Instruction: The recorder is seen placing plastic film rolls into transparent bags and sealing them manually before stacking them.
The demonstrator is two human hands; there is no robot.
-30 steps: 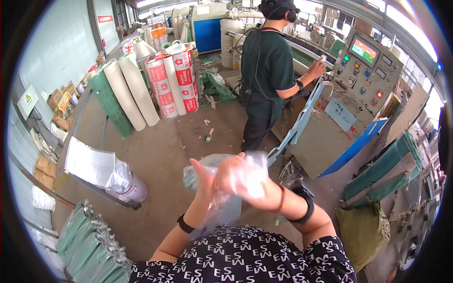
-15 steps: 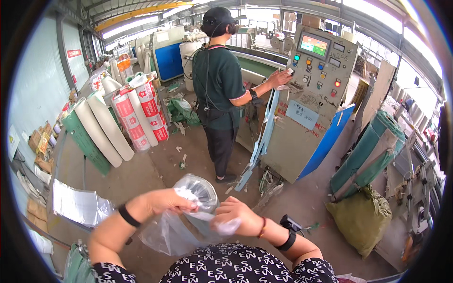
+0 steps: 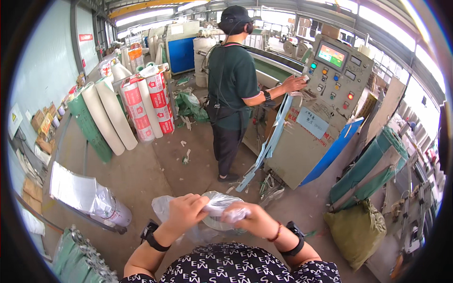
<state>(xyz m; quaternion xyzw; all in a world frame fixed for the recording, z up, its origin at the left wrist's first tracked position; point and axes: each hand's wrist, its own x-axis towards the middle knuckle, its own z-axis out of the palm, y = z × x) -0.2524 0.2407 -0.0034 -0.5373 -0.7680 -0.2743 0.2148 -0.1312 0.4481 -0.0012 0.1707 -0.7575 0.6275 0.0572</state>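
Observation:
A clear plastic bag is bunched and stretched between my two hands in front of my chest. My left hand is closed on one gathered part, and some loose film hangs out to its left. Closed on the other end of the gathered plastic is my right hand, with a whitish tuft poking out of the fist. Under the film, between my forearms, something round shows in part; the plastic and my hands hide most of it.
A co-worker stands ahead, one hand at a grey control cabinet. Wrapped rolls stand at left. A silver-wrapped roll lies nearer. On the right are green rolls and an olive sack.
My left hand has moved from the rim of the round thing to the gathered plastic. My right hand has shifted right. The plastic is now twisted tight between them, and the round thing sits lower.

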